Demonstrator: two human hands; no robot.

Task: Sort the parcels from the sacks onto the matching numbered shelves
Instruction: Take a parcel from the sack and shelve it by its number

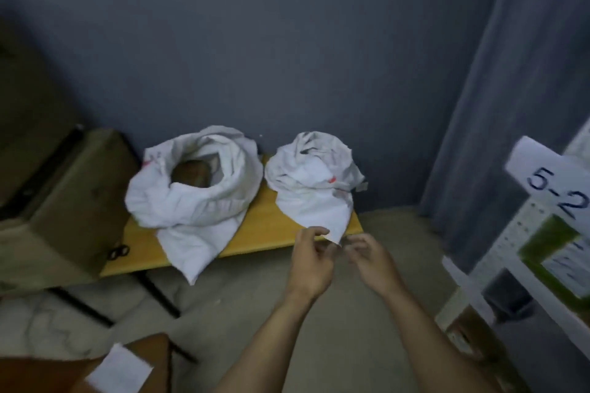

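Now two white sacks sit side by side on a low yellow table point(265, 233) by the grey wall point(255, 41). The left sack point(191, 201) is open at the top, and a brown parcel point(191, 174) shows down inside it. The right sack point(314, 188) is scrunched up, so you cannot see what is in it. One corner of it hangs over the front edge of the table.

The left hand point(311, 260) is at that corner. Its thumb and fingers look like they pinch the tip of the cloth, but the picture is fuzzy. The right hand point(372, 260) is just beside the same corner with its fingers point(354, 249) bent a little. I cannot tell if it holds the sack or just comes close. Both bare arms reach in from the bottom of the view.

A big brown box point(64, 201) stands right next to the table on the left. On the right is a white shelf point(510, 252) with a paper sign point(558, 188) that says 5-2. A parcel with green edges point(555, 252) lies on the shelf under the sign. A grey curtain point(510, 73) hangs behind the shelf. Down in the bottom left corner is a cardboard box point(48, 376) with a white label point(118, 370) on it. The floor point(255, 303) is grey.
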